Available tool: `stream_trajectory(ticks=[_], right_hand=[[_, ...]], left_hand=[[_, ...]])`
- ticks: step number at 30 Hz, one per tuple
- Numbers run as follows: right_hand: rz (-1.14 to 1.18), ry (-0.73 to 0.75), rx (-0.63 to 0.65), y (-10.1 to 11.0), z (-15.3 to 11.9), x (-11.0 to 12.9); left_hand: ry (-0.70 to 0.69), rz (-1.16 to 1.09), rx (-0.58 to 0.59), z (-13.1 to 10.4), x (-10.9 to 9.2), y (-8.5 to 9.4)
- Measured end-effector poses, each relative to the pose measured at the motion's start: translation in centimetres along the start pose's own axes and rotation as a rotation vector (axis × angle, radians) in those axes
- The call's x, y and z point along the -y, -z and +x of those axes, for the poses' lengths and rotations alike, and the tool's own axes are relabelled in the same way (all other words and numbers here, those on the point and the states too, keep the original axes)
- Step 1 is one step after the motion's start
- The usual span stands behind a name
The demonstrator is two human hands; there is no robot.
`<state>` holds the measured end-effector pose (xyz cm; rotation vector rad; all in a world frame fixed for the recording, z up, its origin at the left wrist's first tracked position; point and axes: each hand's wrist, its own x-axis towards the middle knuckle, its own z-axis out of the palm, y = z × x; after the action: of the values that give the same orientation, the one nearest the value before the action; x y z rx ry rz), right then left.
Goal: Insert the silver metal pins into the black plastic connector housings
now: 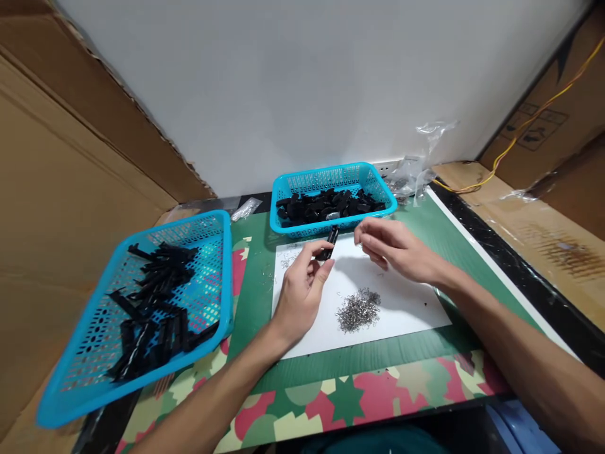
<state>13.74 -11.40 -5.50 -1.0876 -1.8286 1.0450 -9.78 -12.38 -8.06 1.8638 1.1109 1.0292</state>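
My left hand grips a black plastic part between thumb and fingers, tilted upright above the white sheet. To its right my right hand is closed, thumb against the fingers. Something tiny shows at those fingertips, too small to name. Below and between the hands lies a pile of small metal pieces, like little springs or clips. Behind the hands stands a blue basket filled with small black parts.
A larger blue basket at the left holds longer black parts. Clear plastic bags lie at the back right. Cardboard walls both sides, and a yellow wire runs down the right one. The table has a green mat.
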Motion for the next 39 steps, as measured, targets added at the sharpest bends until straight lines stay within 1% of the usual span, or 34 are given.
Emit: stream_trajectory(ticks=[1, 3, 4, 6, 11, 16, 20, 24, 29, 34, 39], right_hand=[[0.006, -0.032, 0.145, 0.6, 0.0, 0.1], [-0.061, -0.051, 0.345, 1.3, -0.1, -0.1], [-0.121, -0.052, 0.402, 1.5, -0.2, -0.3], [-0.233, -0.053, 0.444, 1.4, -0.3, -0.7], [-0.347, -0.046, 0.453, 0.8, -0.4, -1.2], [-0.396, -0.011, 0.491, 0.6, -0.5, -0.9], [-0.392, 0.001, 0.483, 0.4, -0.7, -0.6], [-0.362, -0.022, 0.474, 0.6, -0.8, -0.6], [-0.234, -0.026, 0.468, 1.1, -0.7, -0.8], [0.040, -0.022, 0.367, 0.6, -0.6, -0.5], [0.141, -0.046, 0.295, -0.3, -0.5, -0.3]], left_hand=[[-0.011, 0.000, -0.010, -0.1, 0.0, 0.0], [-0.031, 0.023, -0.013, -0.1, -0.1, -0.1], [-0.038, 0.036, -0.007, -0.1, -0.2, -0.1], [-0.045, 0.054, 0.010, -0.1, -0.2, -0.2], [-0.024, 0.039, 0.024, 0.0, -0.1, -0.2], [-0.002, 0.057, 0.044, -0.1, -0.2, -0.2], [-0.037, 0.086, 0.056, 0.0, -0.5, -0.1], [-0.079, 0.108, 0.078, -0.1, -0.6, 0.0], [-0.076, 0.094, 0.100, -0.2, -0.5, 0.0], [-0.095, 0.078, 0.128, -0.5, -0.5, 0.0], [-0.117, 0.125, 0.125, -0.8, -0.4, 0.0]])
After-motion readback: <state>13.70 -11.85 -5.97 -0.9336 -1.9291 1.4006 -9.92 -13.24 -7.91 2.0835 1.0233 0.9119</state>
